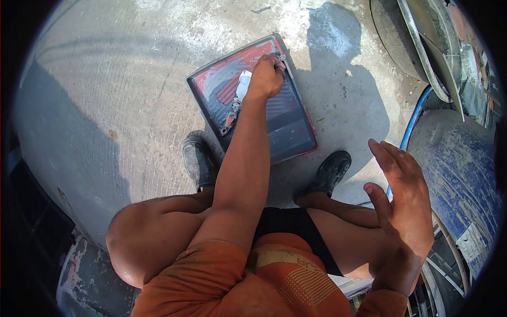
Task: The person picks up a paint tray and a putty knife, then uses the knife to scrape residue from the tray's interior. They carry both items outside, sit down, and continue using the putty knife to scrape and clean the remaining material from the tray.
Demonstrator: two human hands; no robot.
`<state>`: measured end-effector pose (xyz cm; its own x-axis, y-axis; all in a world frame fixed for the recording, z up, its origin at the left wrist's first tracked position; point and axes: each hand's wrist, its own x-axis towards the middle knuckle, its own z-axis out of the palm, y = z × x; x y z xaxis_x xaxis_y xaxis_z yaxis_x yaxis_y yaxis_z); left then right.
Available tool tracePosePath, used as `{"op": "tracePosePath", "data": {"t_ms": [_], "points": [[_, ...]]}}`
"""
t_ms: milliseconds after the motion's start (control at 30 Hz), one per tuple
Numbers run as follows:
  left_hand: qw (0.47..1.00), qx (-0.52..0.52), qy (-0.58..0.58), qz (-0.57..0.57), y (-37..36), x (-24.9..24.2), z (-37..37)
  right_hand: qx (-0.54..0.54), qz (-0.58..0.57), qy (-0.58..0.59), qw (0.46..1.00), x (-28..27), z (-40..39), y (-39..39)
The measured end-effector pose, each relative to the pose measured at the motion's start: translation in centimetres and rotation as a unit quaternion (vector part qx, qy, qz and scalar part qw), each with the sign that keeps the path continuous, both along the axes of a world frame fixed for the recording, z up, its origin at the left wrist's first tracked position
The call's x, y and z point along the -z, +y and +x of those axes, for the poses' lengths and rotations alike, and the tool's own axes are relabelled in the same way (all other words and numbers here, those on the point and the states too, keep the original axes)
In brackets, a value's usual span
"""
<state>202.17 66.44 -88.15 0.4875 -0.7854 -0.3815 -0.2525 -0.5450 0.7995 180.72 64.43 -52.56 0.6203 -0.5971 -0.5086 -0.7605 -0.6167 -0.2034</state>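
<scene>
My left hand (266, 77) reaches down to the upper right part of a paint tray (288, 134). Its fingers are closed near the rim, around something small and grey-smeared that I cannot make out. Beside that hand a putty knife (230, 118) lies in the tray, with a pale blade and a reddish, grey-stained handle. The tray is dark with a red inner surface, ribbed and streaked with grey. On the right my right hand (402, 198) is raised above my thigh, fingers stretched and thumb apart, holding nothing.
The tray rests on a concrete floor (153, 105) between my dark shoes (330, 171). A blue scuffed drum (454, 164) stands at the right, with a blue hose (414, 119) beside it. Round metal pieces (406, 39) lean at the upper right.
</scene>
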Motion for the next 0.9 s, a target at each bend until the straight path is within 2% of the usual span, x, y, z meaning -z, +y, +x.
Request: {"op": "tracePosePath", "data": {"t_ms": [133,200,333,400,533,600,633,700,833,900], "points": [[0.997,0.005,0.058,-0.052,0.8,-0.4,0.5,0.001,0.003,0.000,1.000,0.0,0.0,0.2],[0.988,-0.054,0.144,-0.021,0.8,0.3,0.5,-0.001,0.004,-0.008,1.000,0.1,-0.1,0.2],[0.989,-0.071,0.130,-0.020,0.7,1.2,0.3,0.003,0.003,-0.015,1.000,0.2,-0.1,0.4],[0.970,-0.094,0.220,-0.046,0.7,1.2,0.3,0.001,0.001,-0.015,1.000,0.1,0.0,0.4],[0.973,-0.107,0.182,-0.092,0.7,2.3,0.0,-0.009,-0.005,-0.011,1.000,0.1,-0.1,0.2],[0.987,-0.096,0.092,-0.094,0.7,2.0,0.1,-0.007,0.001,-0.015,1.000,0.2,-0.2,0.2],[0.987,-0.096,0.092,-0.093,0.7,1.8,-0.1,-0.007,0.006,-0.019,1.000,0.3,-0.2,0.1],[0.939,-0.180,0.277,-0.094,0.4,-0.6,-0.3,-0.008,0.009,-0.017,1.000,0.2,-0.2,0.0],[0.952,-0.166,0.254,-0.044,0.1,0.3,-0.2,-0.013,0.008,-0.024,1.000,0.4,-0.4,-0.1],[0.994,-0.110,0.015,0.009,-0.2,-0.2,-0.4,-0.012,0.010,-0.024,1.000,0.3,-0.5,-0.1]]}}
